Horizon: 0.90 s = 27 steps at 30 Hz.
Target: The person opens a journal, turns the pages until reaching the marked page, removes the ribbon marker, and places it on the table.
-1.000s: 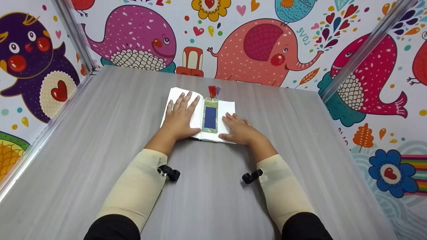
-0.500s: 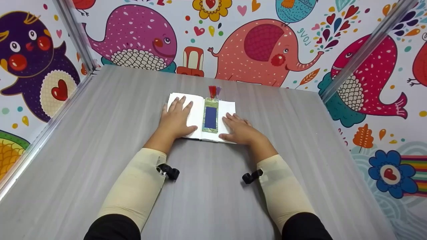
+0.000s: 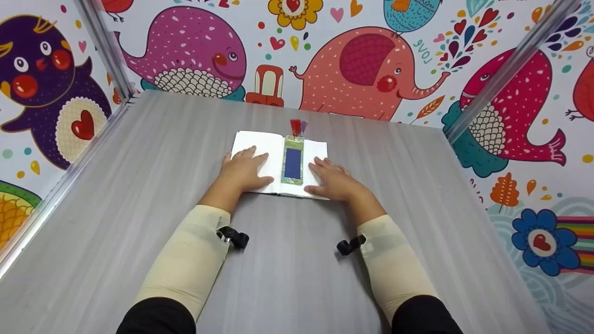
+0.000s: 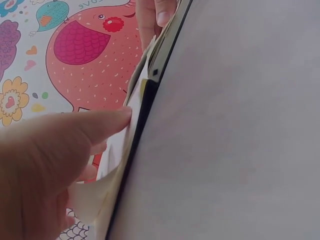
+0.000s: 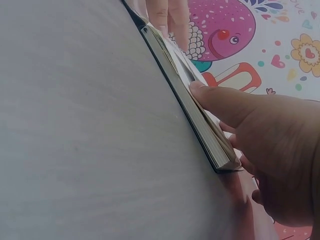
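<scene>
An open book (image 3: 260, 138) with blank white pages lies on the table. My left hand (image 3: 242, 171) rests on its left page, fingers spread and thumb pointing toward the gutter. On the right page lies my right hand (image 3: 335, 180), palm down. Between the hands, along the gutter, is a green-edged bookmark (image 3: 293, 162) with a dark blue panel and red and purple tassels (image 3: 297, 127). In the left wrist view, the thumb (image 4: 107, 122) touches the page near the book's lower edge. The right wrist view shows the other thumb (image 5: 215, 97) on the pages above a thick page block (image 5: 192, 112).
The grey wood-grain table (image 3: 287, 278) extends around the book. Behind it stands a wall (image 3: 320, 55) printed with cartoon animals, with metal corner posts (image 3: 109, 51) at the sides. Black wrist cameras (image 3: 234, 237) sit on both cream sleeves (image 3: 183, 260).
My left hand has slid down the left page toward the near edge and slightly left, and that page now lies flatter. The right hand and the bookmark have stayed in place.
</scene>
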Available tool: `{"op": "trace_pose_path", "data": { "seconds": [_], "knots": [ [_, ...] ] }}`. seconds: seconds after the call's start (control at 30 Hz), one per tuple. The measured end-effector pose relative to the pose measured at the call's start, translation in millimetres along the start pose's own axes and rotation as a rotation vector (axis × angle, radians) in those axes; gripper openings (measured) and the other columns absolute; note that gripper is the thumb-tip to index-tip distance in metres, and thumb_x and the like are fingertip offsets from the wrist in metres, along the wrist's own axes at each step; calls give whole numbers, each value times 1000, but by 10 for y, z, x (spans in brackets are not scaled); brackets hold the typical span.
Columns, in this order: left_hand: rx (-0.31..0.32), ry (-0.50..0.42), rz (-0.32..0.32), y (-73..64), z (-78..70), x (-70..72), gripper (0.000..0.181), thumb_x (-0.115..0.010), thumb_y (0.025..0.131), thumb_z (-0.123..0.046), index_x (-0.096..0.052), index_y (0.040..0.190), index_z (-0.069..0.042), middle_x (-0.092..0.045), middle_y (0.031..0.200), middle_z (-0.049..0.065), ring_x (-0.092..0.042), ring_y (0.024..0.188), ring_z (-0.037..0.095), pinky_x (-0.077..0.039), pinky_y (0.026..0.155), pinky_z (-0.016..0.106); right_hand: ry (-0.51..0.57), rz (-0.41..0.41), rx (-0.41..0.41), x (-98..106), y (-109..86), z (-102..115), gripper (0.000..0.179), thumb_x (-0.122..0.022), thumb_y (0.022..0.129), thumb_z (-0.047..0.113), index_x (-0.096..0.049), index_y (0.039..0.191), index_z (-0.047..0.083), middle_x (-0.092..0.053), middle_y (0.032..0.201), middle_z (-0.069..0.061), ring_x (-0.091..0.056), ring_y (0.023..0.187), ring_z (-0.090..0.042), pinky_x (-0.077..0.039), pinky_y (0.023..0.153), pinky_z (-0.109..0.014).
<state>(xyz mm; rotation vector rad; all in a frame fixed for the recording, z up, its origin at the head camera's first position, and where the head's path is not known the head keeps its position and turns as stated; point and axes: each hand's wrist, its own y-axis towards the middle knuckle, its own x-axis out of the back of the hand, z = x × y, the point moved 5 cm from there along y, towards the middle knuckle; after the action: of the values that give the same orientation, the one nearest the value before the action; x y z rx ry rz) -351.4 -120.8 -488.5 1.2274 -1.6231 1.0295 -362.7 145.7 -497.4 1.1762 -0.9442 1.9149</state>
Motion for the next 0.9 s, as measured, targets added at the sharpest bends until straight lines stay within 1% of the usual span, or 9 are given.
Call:
{"op": "trace_pose_path", "data": {
  "seconds": [0.1, 0.23, 0.33, 0.5, 0.67, 0.8, 0.9],
  "knots": [
    [20, -10, 7, -13, 13, 8, 88, -68, 94, -64, -36, 168, -31, -20, 181, 13, -20, 167, 39, -11, 131, 72, -1, -3, -4, -4, 17, -10, 92, -61, 99, 66, -27, 172, 23, -16, 182, -2, -8, 171, -31, -10, 135, -66],
    [35, 2, 3, -26, 20, 21, 94, -70, 92, -66, -32, 170, -30, -16, 182, 14, -18, 167, 41, -12, 131, 73, 3, -13, 10, 4, 8, -8, 91, -62, 99, 66, -30, 171, 21, -19, 182, -4, -12, 170, -33, -13, 134, -68],
    [18, -14, 21, -28, 28, 4, 93, -68, 94, -65, -31, 170, -28, -15, 182, 13, -17, 168, 41, -15, 131, 72, 10, -19, 21, 15, -8, 0, 90, -64, 99, 63, -32, 170, 19, -21, 181, -5, -14, 170, -35, -15, 133, -69],
    [-18, -74, 83, -37, 56, -45, 84, -63, 99, -61, -34, 170, -26, -16, 182, 11, -14, 168, 40, -17, 132, 70, -2, -20, 23, 21, -4, 12, 90, -64, 98, 64, -32, 170, 19, -22, 181, -5, -16, 169, -34, -16, 134, -67],
    [-17, -70, 105, -32, 73, -67, 81, -60, 100, -63, -36, 169, -27, -18, 181, 10, -14, 168, 40, -15, 133, 69, -12, -38, 26, 32, 7, 19, 90, -65, 97, 65, -35, 169, 19, -25, 180, -6, -19, 168, -34, -17, 133, -66],
    [-17, -53, 106, -18, 52, -60, 80, -60, 100, -64, -37, 168, -27, -20, 181, 10, -14, 168, 40, -15, 133, 68, 22, -71, 3, 45, 2, 22, 85, -65, 97, 62, -40, 167, 20, -29, 179, -4, -22, 168, -33, -18, 133, -67],
    [-23, -55, 103, -11, 20, -55, 80, -60, 100, -63, -38, 168, -28, -20, 181, 9, -15, 168, 40, -16, 133, 68, 52, -112, -46, 50, -2, 23, 77, -58, 101, 61, -44, 165, 22, -33, 177, -3, -26, 167, -32, -19, 133, -66]
  ]
}}
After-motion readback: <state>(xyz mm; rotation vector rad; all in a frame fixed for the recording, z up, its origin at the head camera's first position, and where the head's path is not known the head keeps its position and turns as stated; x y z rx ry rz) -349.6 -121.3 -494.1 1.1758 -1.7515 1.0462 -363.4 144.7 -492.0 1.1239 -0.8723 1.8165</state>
